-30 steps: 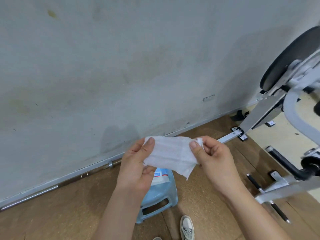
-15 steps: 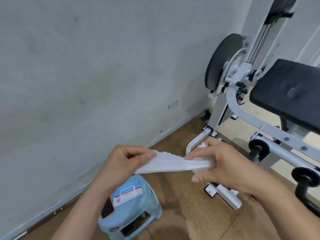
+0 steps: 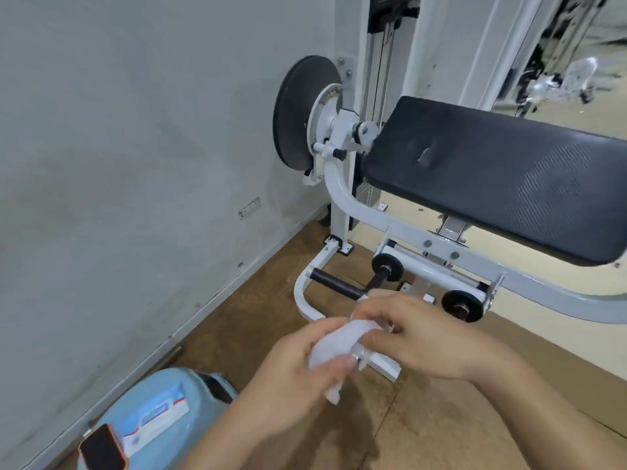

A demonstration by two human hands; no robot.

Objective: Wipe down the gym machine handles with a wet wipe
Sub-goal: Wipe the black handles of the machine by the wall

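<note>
A bunched white wet wipe (image 3: 336, 346) sits between both hands low in the middle of the view. My left hand (image 3: 288, 378) grips its lower part with curled fingers. My right hand (image 3: 420, 337) pinches its upper end from the right. Just beyond the hands stands the white gym machine (image 3: 342, 191), with a black handle bar (image 3: 334, 283) low on its curved frame and two black rollers (image 3: 386, 267) to the right of it. The hands and the wipe are short of the handle, not touching it.
The machine's black padded bench (image 3: 502, 171) fills the right, with a black weight disc (image 3: 298, 110) by the grey wall (image 3: 135, 164). A light blue stool (image 3: 159, 415) at lower left bears a wipes pack (image 3: 159, 417) and a phone (image 3: 101, 449). The floor is brown (image 3: 424, 429).
The view has swung right and closer to the machine. The wipe, held spread out a second ago and then stretched into a strip, is now crumpled into a wad between my hands.
</note>
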